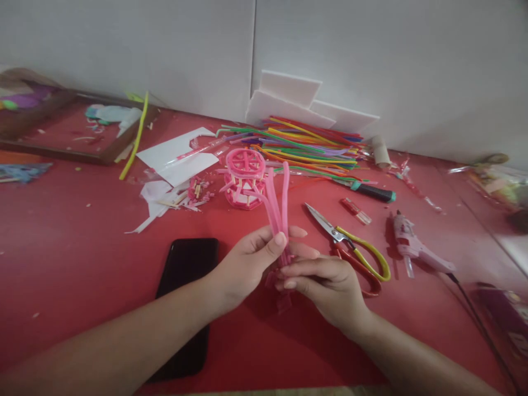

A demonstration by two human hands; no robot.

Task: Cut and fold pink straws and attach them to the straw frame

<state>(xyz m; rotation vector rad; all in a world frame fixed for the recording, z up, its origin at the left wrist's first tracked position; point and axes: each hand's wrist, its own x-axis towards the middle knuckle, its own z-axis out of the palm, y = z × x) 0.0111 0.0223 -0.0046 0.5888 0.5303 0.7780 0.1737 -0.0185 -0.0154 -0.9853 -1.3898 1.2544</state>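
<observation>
Over the middle of the red table (103, 264), a bundle of pink stems (285, 192) is held in both hands. Its long axis runs away from the person, close to upright in the view, with the loose ends pointing toward the far wall and the lower ends toward the near edge. The ends fan a little: the rightmost stem goes almost straight up and curls slightly at its tip, while the others lean left. They overlap the right side of a pink model (246, 160) in the view; whether they touch it, I cannot tell.

The left hand (256, 258) pinches the bundle about midway, thumb across the front, its fingertips emerging on the far right side. The right hand (332, 280) pinches lower down between thumb and forefinger; its other fingers are hidden.

Under the left forearm lies a phone (187, 269). Just beyond the right hand are scissors (339, 235), blades pointing up and left. Farther right, a glue gun (406, 236) lies with its nozzle toward the wall.
</observation>
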